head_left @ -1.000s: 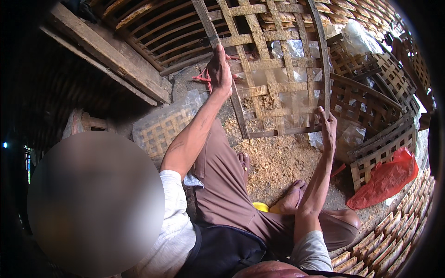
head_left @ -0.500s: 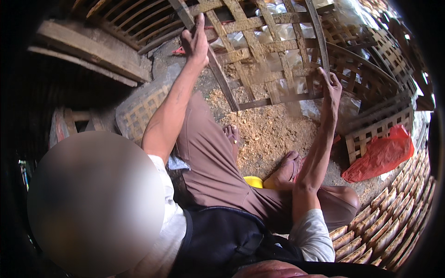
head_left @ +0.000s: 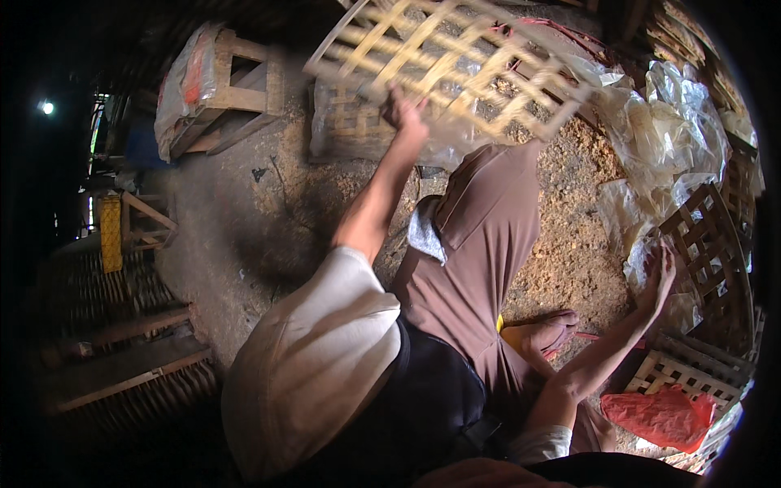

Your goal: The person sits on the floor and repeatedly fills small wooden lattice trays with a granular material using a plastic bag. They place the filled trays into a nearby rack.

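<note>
Held at the top in my left hand (head_left: 405, 114) is a pale woven bamboo tray (head_left: 455, 61), tilted and blurred by motion, with my fingers on its near edge. Beneath it lies another woven tray (head_left: 351, 130) covered in cloudy plastic. Out to the right, my right hand (head_left: 657, 270) has its fingers raised and somewhat apart beside crumpled clear plastic (head_left: 634, 252) and a darker woven tray (head_left: 709, 268); whether it touches either is unclear. Tan crumbs (head_left: 582, 195) are spread on the floor by my bent leg (head_left: 480, 228).
A wooden crate (head_left: 240, 98) with plastic on its side stands at the upper left. A small yellow-sided wooden frame (head_left: 111, 233) and slatted racks (head_left: 130, 382) are at the left. Clear sheets (head_left: 675, 130) pile up at the right. A red plastic bag (head_left: 659, 416) lies over a basket at the lower right.
The view has swung leftward. The tray, earlier held by both hands, is raised off to the left in my left hand; my right hand has released it and dropped toward the right-hand pile.
</note>
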